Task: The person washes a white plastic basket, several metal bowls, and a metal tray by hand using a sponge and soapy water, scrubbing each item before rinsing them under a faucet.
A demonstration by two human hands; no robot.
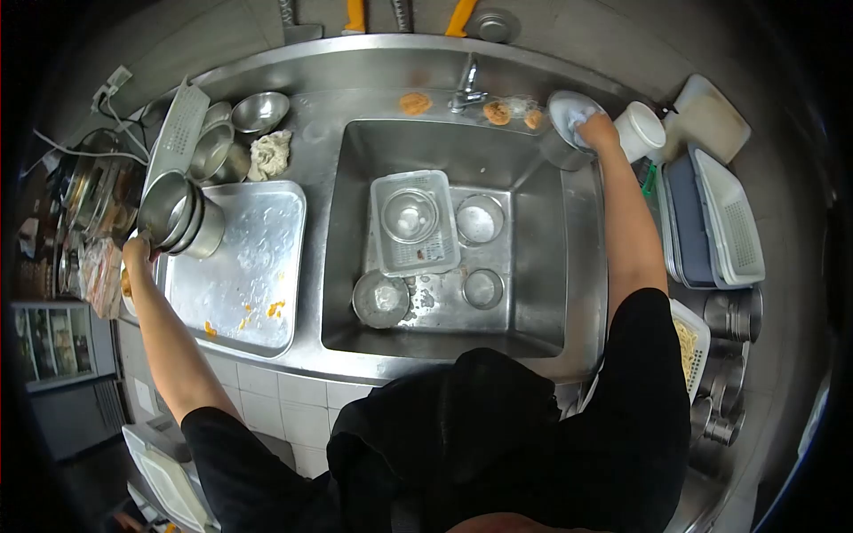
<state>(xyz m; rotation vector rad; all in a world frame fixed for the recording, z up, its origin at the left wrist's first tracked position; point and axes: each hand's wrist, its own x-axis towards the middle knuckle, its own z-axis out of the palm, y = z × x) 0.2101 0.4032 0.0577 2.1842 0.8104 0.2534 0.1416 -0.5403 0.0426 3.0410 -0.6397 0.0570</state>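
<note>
Left hand [136, 252]: fingers closed on the rim of nested pots [185, 218], tilted by the tray [235, 226], seemingly to steady them. Right hand [599, 131]: at a tub [566, 155], touching a white wad [577, 116] (grip unclear). Sink [536, 293]: basket [433, 255], containing a bowl [410, 216].

A grey tiled wall [604, 40] is running along the far side, with a socket [114, 87] sitting on it at the far left and pale cables [89, 153] trailing below. At the near left, a glass-fronted fridge [55, 346] is standing. Pale square tiles [302, 400] are showing beyond the steel counter's [313, 222] near edge, while light is glinting off the metal.
</note>
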